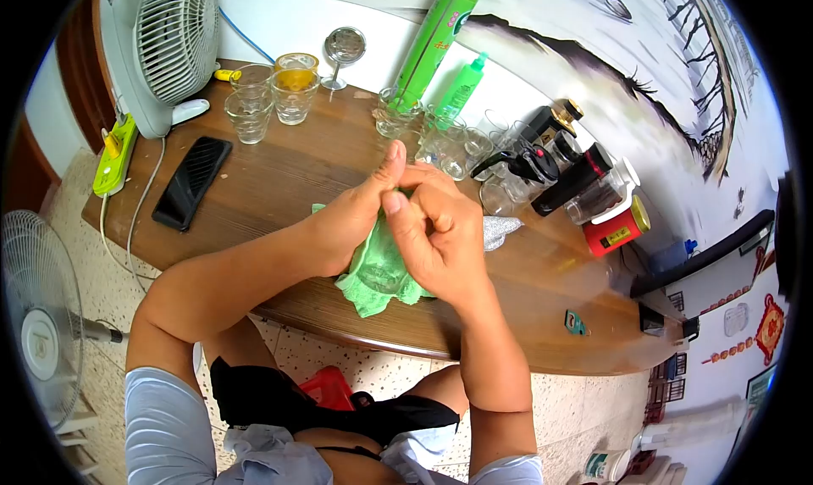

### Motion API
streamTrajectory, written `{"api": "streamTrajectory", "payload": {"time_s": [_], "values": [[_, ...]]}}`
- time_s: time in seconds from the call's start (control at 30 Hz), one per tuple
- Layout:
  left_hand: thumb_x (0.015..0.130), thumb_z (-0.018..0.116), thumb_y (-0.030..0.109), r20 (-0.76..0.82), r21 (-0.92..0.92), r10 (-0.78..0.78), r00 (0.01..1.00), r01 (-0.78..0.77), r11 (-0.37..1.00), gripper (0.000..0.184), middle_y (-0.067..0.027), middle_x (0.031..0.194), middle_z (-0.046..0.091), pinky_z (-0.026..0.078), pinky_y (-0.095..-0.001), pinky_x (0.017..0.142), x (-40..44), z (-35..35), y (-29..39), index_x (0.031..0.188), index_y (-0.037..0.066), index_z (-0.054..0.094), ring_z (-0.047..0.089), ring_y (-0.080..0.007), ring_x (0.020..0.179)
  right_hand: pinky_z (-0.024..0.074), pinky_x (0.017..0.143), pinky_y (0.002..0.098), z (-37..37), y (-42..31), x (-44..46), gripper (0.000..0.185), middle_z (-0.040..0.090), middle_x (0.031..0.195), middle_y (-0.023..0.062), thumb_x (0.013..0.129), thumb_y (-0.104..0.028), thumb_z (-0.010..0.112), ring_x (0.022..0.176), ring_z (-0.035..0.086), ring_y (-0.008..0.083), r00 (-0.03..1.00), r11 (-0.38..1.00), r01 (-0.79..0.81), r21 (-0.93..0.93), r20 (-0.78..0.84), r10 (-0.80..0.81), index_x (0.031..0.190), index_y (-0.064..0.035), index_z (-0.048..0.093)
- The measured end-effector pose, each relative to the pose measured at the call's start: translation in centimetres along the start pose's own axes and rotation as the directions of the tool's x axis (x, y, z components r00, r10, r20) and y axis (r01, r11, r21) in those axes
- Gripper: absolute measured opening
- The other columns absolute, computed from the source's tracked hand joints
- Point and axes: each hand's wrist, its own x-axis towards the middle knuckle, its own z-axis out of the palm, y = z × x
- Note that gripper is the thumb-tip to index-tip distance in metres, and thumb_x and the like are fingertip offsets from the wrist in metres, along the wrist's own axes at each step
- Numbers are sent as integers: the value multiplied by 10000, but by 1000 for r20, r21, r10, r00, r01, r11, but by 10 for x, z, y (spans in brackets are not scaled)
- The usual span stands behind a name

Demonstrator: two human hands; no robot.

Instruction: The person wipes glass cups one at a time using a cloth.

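In front of my body, both hands are close together around a green cloth (364, 301) with a clear drinking glass (383, 269) in it; its round end faces me. My left hand (360, 218) is wrapped round the left side of the cloth and glass, thumb pointing up. Pressed against it from the right is my right hand (442, 235), its fingers curled and its thumb bent over the top. The hands hide most of the glass and the fingertips. A crumpled silvery-grey piece (500, 231) lies just right of my right hand.
Several clear glasses (250, 116) stand at the back left, and more glasses (453, 150) at the back centre. A black phone (192, 182) lies on the wooden table (279, 248). A fan (169, 44), a round mirror (345, 46), a green spray can (436, 44) and a red tin (614, 229) stand around.
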Motion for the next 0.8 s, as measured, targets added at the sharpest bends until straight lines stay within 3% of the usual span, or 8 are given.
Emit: {"api": "streamTrajectory", "payload": {"time_s": [0.1,0.13,0.23,0.27,0.37,0.4,0.53,0.8], "values": [[1093,292,690,16,-88,-65,998,66,994,771,-91,1307,647,559,-387,1048,1,1,-2,1465,56,524,665,-184,1191,546,794,370,-6,-2,0,392,752,952,176,992,-87,717,845,699,256,978,985,-173,24,-113,175,677,-17,494],[1102,365,666,6,-173,-81,997,81,982,693,-49,1273,636,572,-318,949,-1,11,0,1409,80,572,656,-121,1114,543,777,350,-8,-2,2,395,753,949,171,998,-88,714,842,696,228,960,974,-226,28,-160,228,678,-15,493],[1103,437,624,130,-129,-225,966,242,962,659,-47,1236,657,584,-336,914,-4,3,-3,1426,60,548,671,-127,1064,524,744,306,-17,12,4,400,767,973,142,1040,-118,689,857,670,148,927,979,-174,106,-319,199,700,15,526],[1088,592,504,93,-49,-218,971,223,973,583,-46,1191,674,582,-332,894,-7,2,-3,1419,28,536,677,-132,1040,525,751,305,-22,16,3,370,767,971,131,1050,-151,693,868,670,144,913,978,-181,101,-353,205,740,34,608],[1056,697,390,131,233,-87,988,54,971,537,-44,1179,669,573,-323,882,-12,12,-2,1402,15,531,671,-126,1044,519,746,293,-35,17,4,337,764,940,114,1057,-189,695,857,664,132,849,934,-351,71,-397,350,817,47,696],[1026,752,276,104,269,-101,989,70,961,527,-41,1174,658,560,-310,888,-12,10,-4,1423,28,512,660,-124,1062,512,738,284,-35,18,4,322,768,927,104,1064,-208,689,842,658,119,841,923,-377,70,-392,374,877,50,739],[972,806,176,96,71,-228,969,221,973,600,-42,1208,649,545,-306,924,-8,6,1,1463,39,489,645,-129,1110,522,748,299,-32,21,2,315,787,976,124,1053,-213,703,860,665,117,832,848,-494,193,-180,526,884,50,743],[912,821,61,135,226,-124,983,92,970,601,-36,1241,650,517,-316,992,-11,9,4,1430,38,518,627,-124,1162,532,771,328,-17,4,1,403,778,1120,157,1040,-147,693,883,676,169,950,935,-301,187,-25,311,693,-15,535]]}}
